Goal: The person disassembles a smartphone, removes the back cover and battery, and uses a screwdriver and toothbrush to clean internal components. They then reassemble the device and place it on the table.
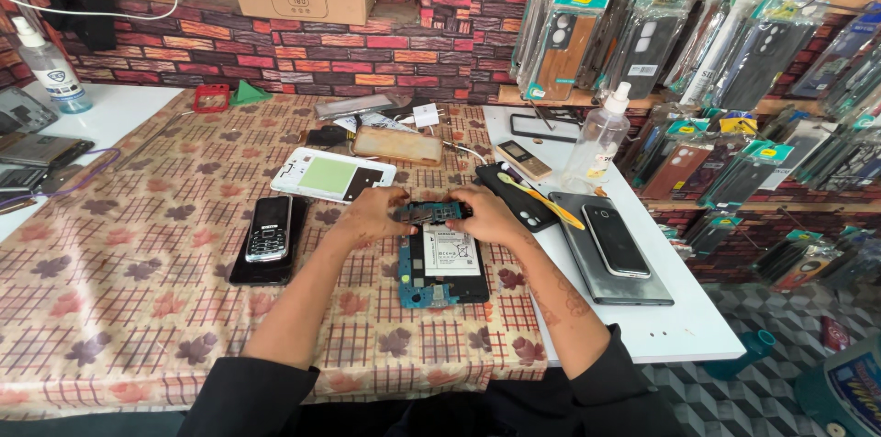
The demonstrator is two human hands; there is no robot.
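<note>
An opened phone (443, 267) lies flat on the patterned tablecloth in front of me, its back off, showing a white battery and blue circuit board. My left hand (370, 214) presses on the phone's top left corner. My right hand (486, 214) grips the top right corner, fingers curled over the upper edge. Both hands touch the top part of the phone; what lies under the fingertips is hidden.
A small keypad phone (269, 229) rests on a black slab at left. A white phone frame (332, 174) lies beyond my hands. At right sit a black smartphone (615, 240) on a grey tablet, a toothbrush (541, 201), a spray bottle (597, 137), and racks of phone cases (697, 42).
</note>
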